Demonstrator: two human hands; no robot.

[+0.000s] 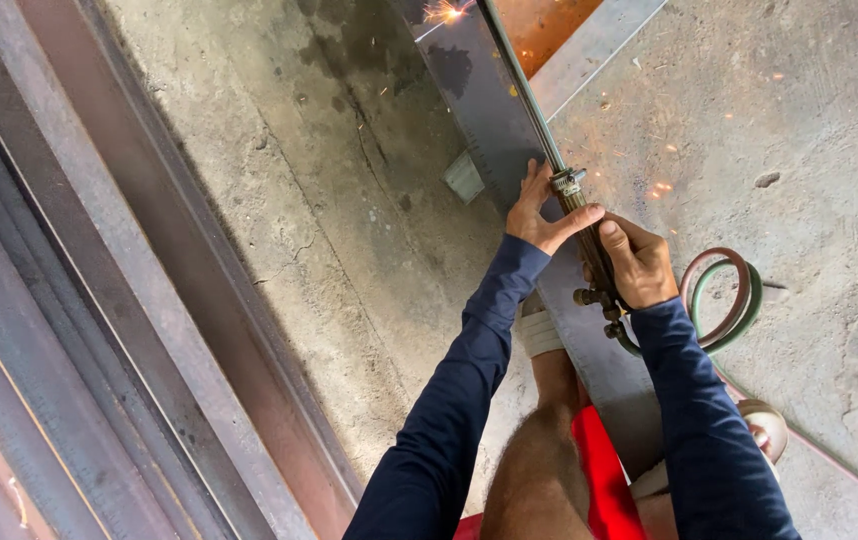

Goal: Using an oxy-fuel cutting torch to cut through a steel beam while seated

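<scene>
A long gas cutting torch (549, 150) runs from its brass valve body up to a sparking tip (446, 12) at the top edge. My left hand (541, 212) grips the torch tube just above the brass fitting, its fingers also resting on the grey steel plate (489, 110). Around the torch handle near the valves my right hand (637, 262) is closed. Both arms wear dark blue sleeves. The plate lies flat on the concrete floor, and sparks fly at its far end.
Red and green hoses (729, 300) loop from the torch across the floor on the right. Long rusty steel beams (99, 300) lie along the left side. My bare knee, red shorts (597, 470) and a sandalled foot (769, 425) are below.
</scene>
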